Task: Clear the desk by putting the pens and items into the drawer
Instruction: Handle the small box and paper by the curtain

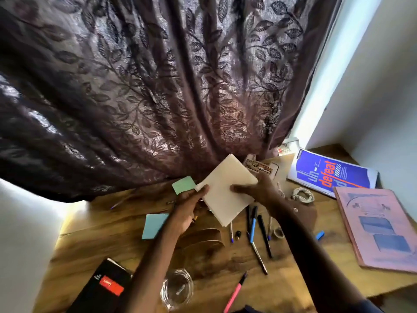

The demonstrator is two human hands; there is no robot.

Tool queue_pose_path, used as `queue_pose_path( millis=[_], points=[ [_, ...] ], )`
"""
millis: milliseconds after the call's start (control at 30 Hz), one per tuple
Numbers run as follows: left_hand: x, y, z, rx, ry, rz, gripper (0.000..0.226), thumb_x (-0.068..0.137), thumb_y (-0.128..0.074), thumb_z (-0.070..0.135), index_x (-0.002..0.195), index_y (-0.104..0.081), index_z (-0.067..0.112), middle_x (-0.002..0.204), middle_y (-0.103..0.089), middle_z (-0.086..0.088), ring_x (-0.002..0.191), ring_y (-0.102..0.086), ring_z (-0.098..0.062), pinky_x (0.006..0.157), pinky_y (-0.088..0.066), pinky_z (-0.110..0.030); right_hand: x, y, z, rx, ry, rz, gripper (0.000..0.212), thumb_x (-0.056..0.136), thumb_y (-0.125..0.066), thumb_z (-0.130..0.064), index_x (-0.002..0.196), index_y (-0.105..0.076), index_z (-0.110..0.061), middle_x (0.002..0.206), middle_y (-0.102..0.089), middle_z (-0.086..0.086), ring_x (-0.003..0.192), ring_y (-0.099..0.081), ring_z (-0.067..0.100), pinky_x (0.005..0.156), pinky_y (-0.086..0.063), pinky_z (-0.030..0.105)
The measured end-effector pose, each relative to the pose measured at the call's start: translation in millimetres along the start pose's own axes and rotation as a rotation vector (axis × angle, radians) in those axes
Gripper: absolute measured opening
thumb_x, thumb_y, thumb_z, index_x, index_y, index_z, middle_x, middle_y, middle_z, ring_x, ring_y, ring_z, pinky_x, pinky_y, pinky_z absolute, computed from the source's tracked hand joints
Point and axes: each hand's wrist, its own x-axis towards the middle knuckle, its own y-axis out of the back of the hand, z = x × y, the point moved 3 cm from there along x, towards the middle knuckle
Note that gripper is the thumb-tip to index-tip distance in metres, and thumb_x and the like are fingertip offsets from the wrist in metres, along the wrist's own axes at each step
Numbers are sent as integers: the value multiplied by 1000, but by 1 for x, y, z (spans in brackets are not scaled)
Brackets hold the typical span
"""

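Both hands hold a cream-white pad of paper [225, 188] lifted above the middle of the wooden desk [112, 240]. My left hand [191, 206] grips its left corner with thumb on top. My right hand [259, 188] grips its right edge. Under the pad lie several pens [253, 224] side by side, blue and black. A pink pen [234, 292] lies near the front edge. A green sticky pad [184, 184] and a blue sticky pad [153, 225] lie left of the hands. No drawer is in view.
A black box [101, 288] and a glass ashtray [177, 288] sit at the front left. A blue magazine [329, 172], a pink book [379, 227], a white cable [302, 195] and a blue eraser [320, 235] lie on the right. A dark curtain [158, 86] hangs behind.
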Motion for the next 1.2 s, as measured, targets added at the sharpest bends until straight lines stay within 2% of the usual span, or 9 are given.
queue_pose_path(
  millis=[67,233,367,633,733,867,933,1067,1200],
  points=[
    [-6,14,1,30,-35,48,22,88,-75,20,108,-73,10,103,-77,-8,92,-73,-19,67,-61,-35,-2,-9,1,-32,-20,-33,45,65,-93,-26,104,-71,-15,94,-75,1,82,-74,16,65,-62,32],
    [-12,43,-1,120,-62,149,33,80,-83,25,107,-76,7,104,-78,-10,103,-72,-27,85,-62,-47,-3,-21,3,-112,-12,-87,44,63,-94,-27,98,-74,-10,94,-77,7,86,-75,25,79,-61,52],
    [-16,58,4,182,-111,222,29,81,-83,23,105,-77,6,96,-79,-8,94,-74,-24,74,-63,-39,4,-34,9,-162,-45,-16,40,65,-91,-38,92,-77,-13,86,-78,4,80,-76,23,75,-62,45],
    [-20,65,13,363,-255,320,18,89,-76,16,102,-76,4,89,-76,-7,76,-73,-15,51,-52,-15,-13,-46,8,-233,-31,200,13,79,-81,-25,91,-81,-21,82,-77,-2,76,-73,13,60,-51,21],
    [-22,65,11,457,-323,358,19,88,-77,18,99,-78,2,84,-76,-6,59,-64,-3,45,-45,-11,-28,-51,-4,-344,34,273,8,81,-77,-22,88,-80,-21,76,-74,-2,72,-70,13,62,-51,26],
    [-28,63,16,580,-414,425,20,87,-77,23,92,-80,3,73,-74,5,59,-63,0,46,-43,-9,-36,-75,-20,-501,125,290,13,82,-70,-18,90,-79,-18,74,-74,3,67,-68,17,61,-52,30],
    [-35,60,19,619,-457,466,19,86,-78,24,88,-81,6,72,-75,4,58,-65,-2,49,-50,-17,-40,-91,-26,-523,213,300,16,80,-69,-16,91,-79,-20,74,-75,0,63,-67,14,55,-51,30],
    [-45,59,18,614,-481,485,22,83,-78,32,87,-82,11,74,-77,6,62,-70,-5,62,-62,-38,-52,-130,-39,-540,365,224,22,78,-62,-10,58,-60,-19,55,-60,-9,47,-55,7,41,-40,20],
    [-61,56,21,491,-476,415,31,69,-74,53,73,-78,23,65,-74,7,58,-72,-15,56,-62,-45,-50,-153,-36,-529,428,95,25,88,-61,-36,69,-69,-21,64,-70,-7,58,-67,9,51,-52,35]
  ],
)
